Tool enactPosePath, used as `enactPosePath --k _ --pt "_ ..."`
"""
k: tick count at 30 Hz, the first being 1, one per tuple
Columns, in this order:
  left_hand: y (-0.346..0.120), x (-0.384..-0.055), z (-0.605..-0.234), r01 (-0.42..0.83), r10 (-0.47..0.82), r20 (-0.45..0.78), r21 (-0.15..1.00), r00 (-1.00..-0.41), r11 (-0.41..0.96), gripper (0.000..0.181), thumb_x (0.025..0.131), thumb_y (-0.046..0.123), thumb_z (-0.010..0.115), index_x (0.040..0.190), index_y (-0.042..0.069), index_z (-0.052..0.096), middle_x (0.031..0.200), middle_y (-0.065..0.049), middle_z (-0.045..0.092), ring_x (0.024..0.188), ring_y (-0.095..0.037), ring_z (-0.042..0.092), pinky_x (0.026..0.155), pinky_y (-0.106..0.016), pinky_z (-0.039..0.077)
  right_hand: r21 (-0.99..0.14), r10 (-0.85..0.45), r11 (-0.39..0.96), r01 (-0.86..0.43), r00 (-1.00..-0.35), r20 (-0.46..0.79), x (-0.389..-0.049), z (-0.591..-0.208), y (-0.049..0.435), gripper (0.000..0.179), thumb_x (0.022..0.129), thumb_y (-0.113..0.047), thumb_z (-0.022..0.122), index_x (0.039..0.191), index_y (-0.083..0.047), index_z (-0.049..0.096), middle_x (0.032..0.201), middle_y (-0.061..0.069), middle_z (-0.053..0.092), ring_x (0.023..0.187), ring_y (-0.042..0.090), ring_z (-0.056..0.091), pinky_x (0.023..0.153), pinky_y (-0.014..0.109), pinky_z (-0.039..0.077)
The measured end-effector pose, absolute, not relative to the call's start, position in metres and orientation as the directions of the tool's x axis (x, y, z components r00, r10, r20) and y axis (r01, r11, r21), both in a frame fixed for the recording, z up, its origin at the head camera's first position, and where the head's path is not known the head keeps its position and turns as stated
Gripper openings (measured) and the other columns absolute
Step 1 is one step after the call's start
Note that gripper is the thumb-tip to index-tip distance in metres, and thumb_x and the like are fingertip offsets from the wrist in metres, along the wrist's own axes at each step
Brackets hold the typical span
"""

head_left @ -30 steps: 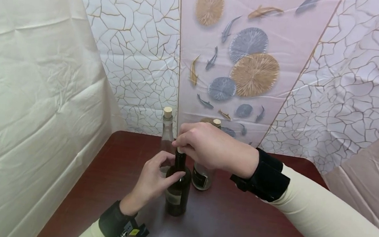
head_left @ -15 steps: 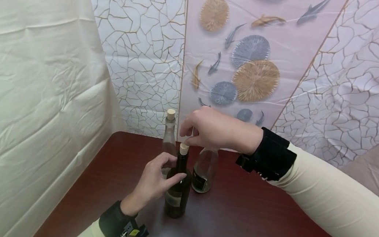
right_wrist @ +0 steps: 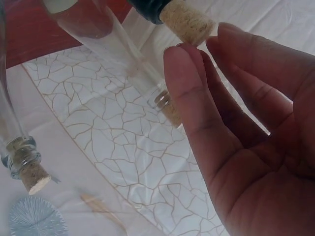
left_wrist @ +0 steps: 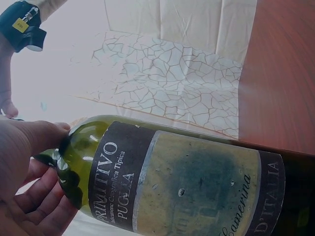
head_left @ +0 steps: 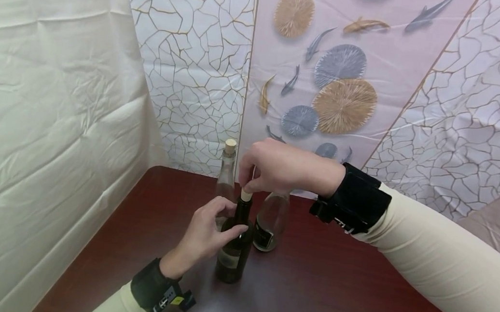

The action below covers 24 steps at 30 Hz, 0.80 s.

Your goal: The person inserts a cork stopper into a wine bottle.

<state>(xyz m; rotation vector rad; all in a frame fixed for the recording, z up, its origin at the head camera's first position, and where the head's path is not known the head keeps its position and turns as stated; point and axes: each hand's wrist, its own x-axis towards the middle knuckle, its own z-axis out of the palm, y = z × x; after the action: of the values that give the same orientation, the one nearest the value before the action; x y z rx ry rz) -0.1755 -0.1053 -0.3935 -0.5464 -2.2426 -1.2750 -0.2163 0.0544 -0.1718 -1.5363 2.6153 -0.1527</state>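
A dark green wine bottle [head_left: 228, 268] stands upright on the table, and its cream and black label [left_wrist: 197, 182] fills much of the left wrist view. My left hand [head_left: 210, 225] holds it at the shoulder, thumb on the near side and fingers round the far side. A cork [right_wrist: 186, 22] sticks out of the bottle's mouth. At the cork's top end, my right hand [head_left: 284, 168] pinches with thumb and fingertips. The head view shows only part of this cork [head_left: 245, 196] below the fingers.
Close behind stands a clear glass bottle [head_left: 225, 178] with a cork [head_left: 230, 146]. Another clear bottle [head_left: 272, 215] with a black label is to the right, its neck hidden behind my right hand. The dark red table [head_left: 333, 278] ends at a patterned cloth [head_left: 194, 75].
My right hand lifts from the bottle's mouth, baring the cork half a second ago, then comes back onto the cork. My left hand keeps its hold. The head view shifts slightly.
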Motion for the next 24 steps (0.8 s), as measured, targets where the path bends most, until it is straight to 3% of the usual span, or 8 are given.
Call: enactPosePath --k 12,24 --pt "-0.106 -0.178 -0.391 0.582 0.101 0.616 0.661 -0.781 0.473 0.033 0.077 0.029 0.082 0.101 0.018 0.062 0.097 0.006 0.061 0.090 -0.006 0.063 0.078 -0.029 0.059 -0.063 -0.897 0.435 -0.898 -0.438 0.057 -0.210 -0.180 0.058 0.017 0.081 -0.005 0.072 0.070 -0.017 0.069 0.068 -0.007 0.061 0.068 0.010 0.058 0.064 0.028 0.050" --pt "-0.105 -0.179 -0.394 0.577 0.092 0.614 0.665 -0.784 0.474 0.033 0.078 0.030 0.082 0.101 0.017 0.062 0.097 0.005 0.061 0.090 -0.006 0.063 0.077 -0.028 0.059 -0.063 -0.920 0.370 -0.927 -0.375 0.115 -0.211 -0.188 0.059 0.022 0.078 -0.001 0.070 0.064 -0.016 0.063 0.072 -0.004 0.055 0.071 0.013 0.055 0.067 0.029 0.047"
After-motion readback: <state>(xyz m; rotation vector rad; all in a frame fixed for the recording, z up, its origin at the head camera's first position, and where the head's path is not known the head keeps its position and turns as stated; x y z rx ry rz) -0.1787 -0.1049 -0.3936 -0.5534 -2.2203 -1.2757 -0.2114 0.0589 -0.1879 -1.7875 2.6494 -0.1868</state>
